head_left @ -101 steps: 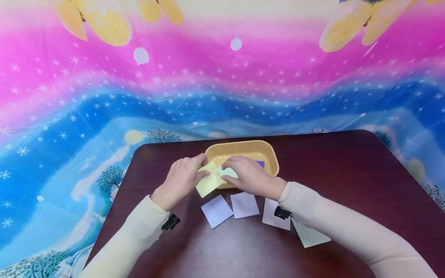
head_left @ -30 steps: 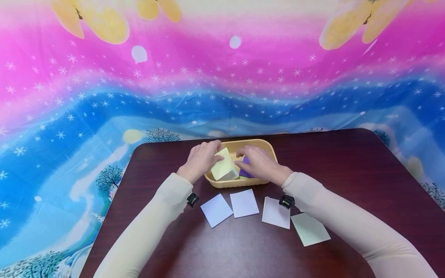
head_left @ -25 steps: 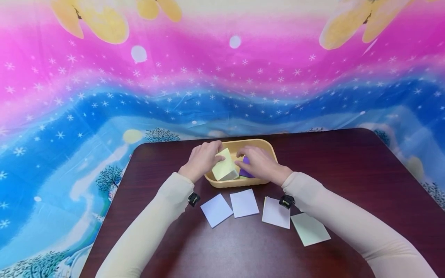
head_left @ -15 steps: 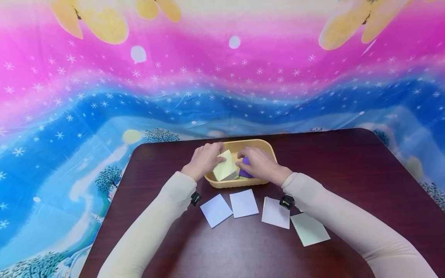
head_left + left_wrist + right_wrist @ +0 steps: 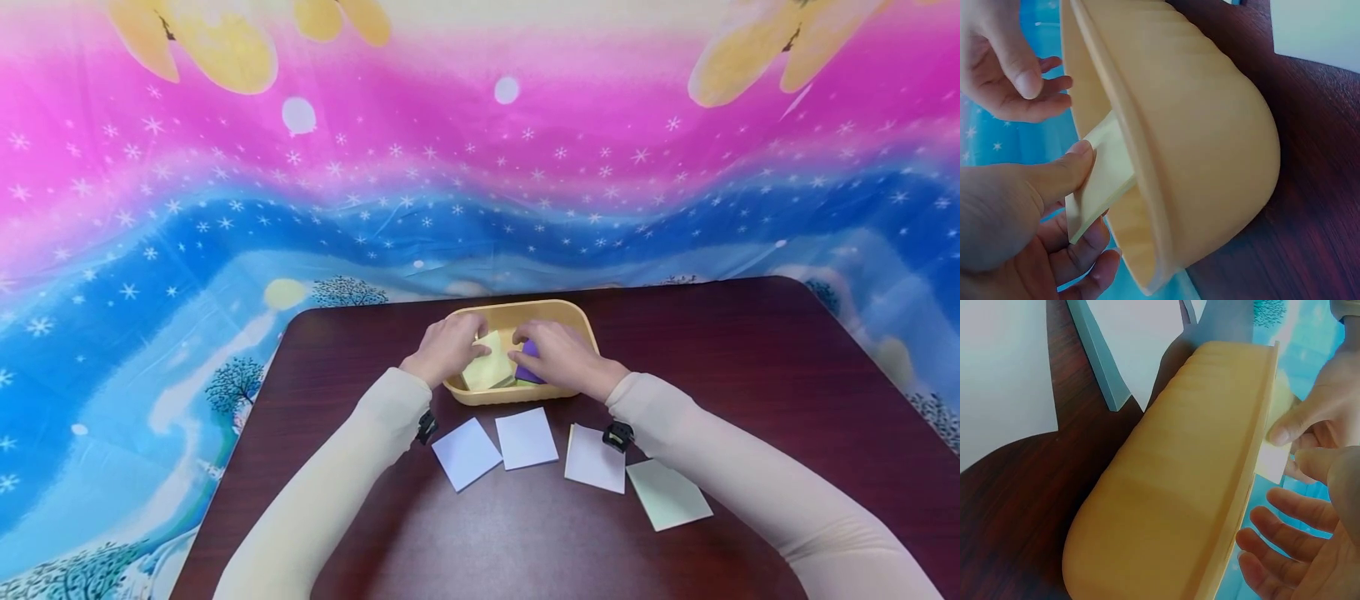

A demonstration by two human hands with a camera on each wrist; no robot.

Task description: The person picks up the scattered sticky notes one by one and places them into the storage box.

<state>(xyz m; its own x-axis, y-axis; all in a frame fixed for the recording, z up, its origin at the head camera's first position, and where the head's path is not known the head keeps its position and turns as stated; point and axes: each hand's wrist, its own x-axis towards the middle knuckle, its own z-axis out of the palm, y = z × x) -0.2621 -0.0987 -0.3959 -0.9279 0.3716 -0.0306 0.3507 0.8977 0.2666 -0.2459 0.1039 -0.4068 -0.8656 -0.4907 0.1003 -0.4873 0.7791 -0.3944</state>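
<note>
My left hand [image 5: 447,348] pinches a pale yellow pad of sticky notes [image 5: 489,368] between thumb and fingers, inside the left part of a tan plastic basket [image 5: 525,398]. In the left wrist view the pad [image 5: 1107,172] dips past the basket's rim, thumb on its upper face. My right hand [image 5: 561,357] hovers over the basket's right part, its fingers loosely bent. The right wrist view shows those fingers [image 5: 1300,540] spread, with nothing between them. Below this hand a purple pad [image 5: 528,367] lies in the basket, partly hidden by the thumb.
Two whitish-lilac pads [image 5: 467,454] [image 5: 527,439] lie before the basket on the dark wooden table [image 5: 510,533]. Further right lie a pinkish-white pad [image 5: 592,463] and a pale green pad [image 5: 667,497], under the right forearm. A patterned cloth [image 5: 480,167] hangs behind.
Since the oldest frame my left hand has carried the yellow pad rightward into the basket, lately lowering it flatter. My right hand has let go of the pale sheet-like thing it held.
</note>
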